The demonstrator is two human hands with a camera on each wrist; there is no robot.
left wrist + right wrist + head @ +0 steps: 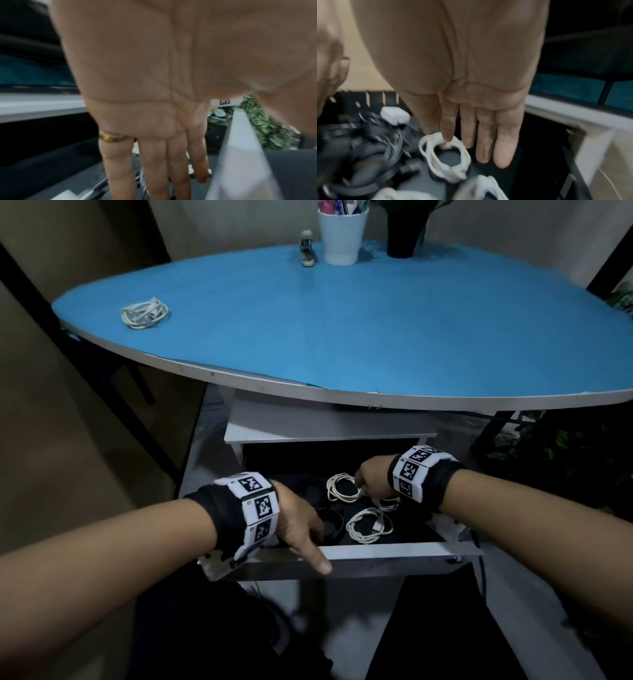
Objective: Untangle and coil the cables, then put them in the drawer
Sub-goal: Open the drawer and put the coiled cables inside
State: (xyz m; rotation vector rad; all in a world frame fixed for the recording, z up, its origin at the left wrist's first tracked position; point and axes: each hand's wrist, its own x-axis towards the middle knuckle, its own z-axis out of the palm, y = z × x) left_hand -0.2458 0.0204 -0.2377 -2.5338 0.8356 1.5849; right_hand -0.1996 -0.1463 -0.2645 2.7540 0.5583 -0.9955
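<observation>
Blue tabletop (342, 313), white coiled cables (343, 487), black coil (329, 523), white cup (342, 236), gold ring (112, 137), black-and-white checked wristbands (257, 505)

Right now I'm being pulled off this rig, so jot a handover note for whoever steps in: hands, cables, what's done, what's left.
Left hand: open, fingers straight over the front edge of the drawer, holding nothing.
Right hand: inside the open drawer, index tip and thumb on the rear white coil; whether they pinch it is unclear.
Done: rear white coil, front white coil and a black coil lie in the drawer.
Left: the coiled white cable on the blue tabletop has yet to go in.
</observation>
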